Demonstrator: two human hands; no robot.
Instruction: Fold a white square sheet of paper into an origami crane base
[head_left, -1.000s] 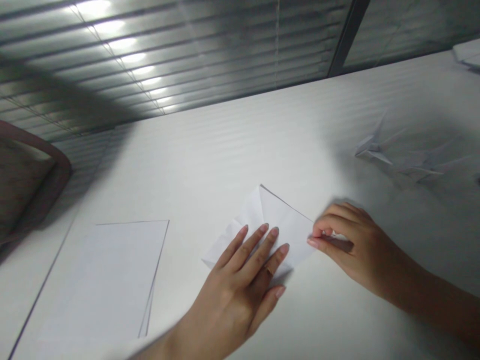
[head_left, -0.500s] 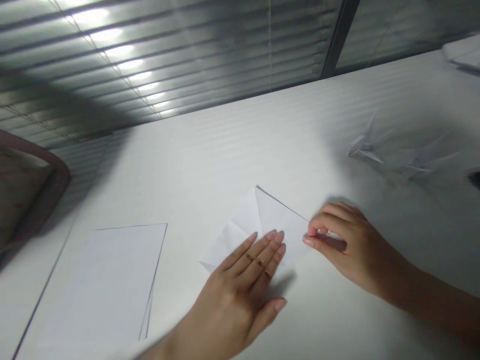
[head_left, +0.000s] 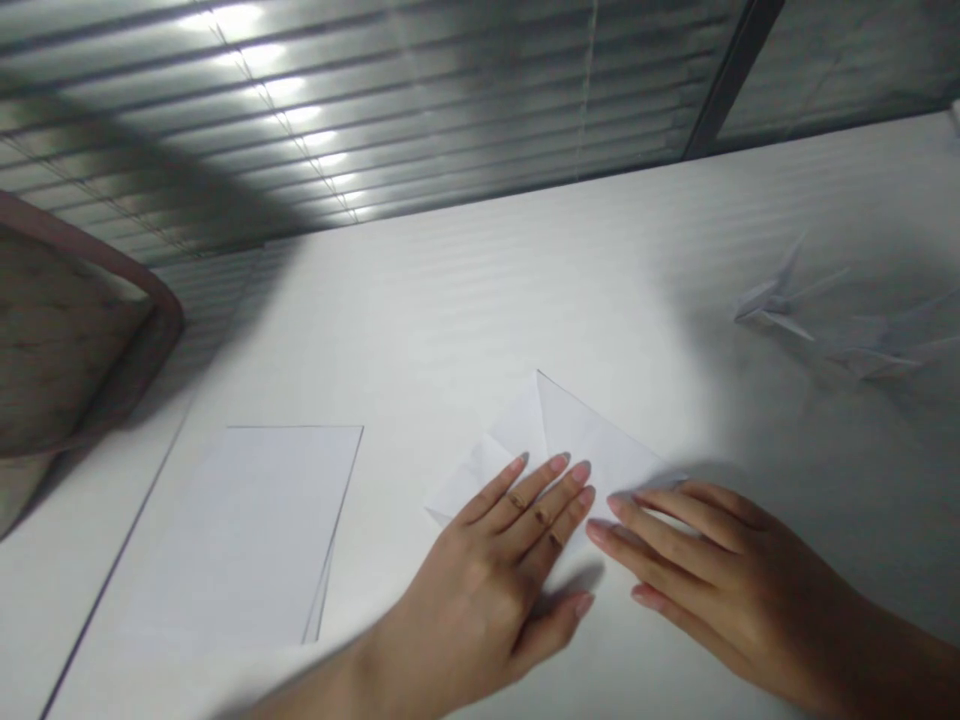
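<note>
A creased, partly folded sheet of white paper [head_left: 581, 420] lies on the white table in front of me. My left hand [head_left: 499, 570] rests flat across its lower middle, fingers stretched out and rings on several of them. At the sheet's right corner, my right hand [head_left: 705, 560] lies with fingers extended and slightly apart, the fingertips on or just at the paper. Both hands cover the sheet's lower edge, so its full outline is hidden.
A small stack of white paper sheets [head_left: 255, 530] lies at the left. Two folded paper cranes, one nearer [head_left: 772, 300] and one farther right [head_left: 877, 355], stand at the right. A chair [head_left: 75, 330] is at the left edge; window blinds [head_left: 450, 90] hang behind the table [head_left: 420, 320].
My right hand has let go of the paper's right corner and spread its fingers over that side. My left hand stays flat on the sheet. The whole view has shifted slightly.
</note>
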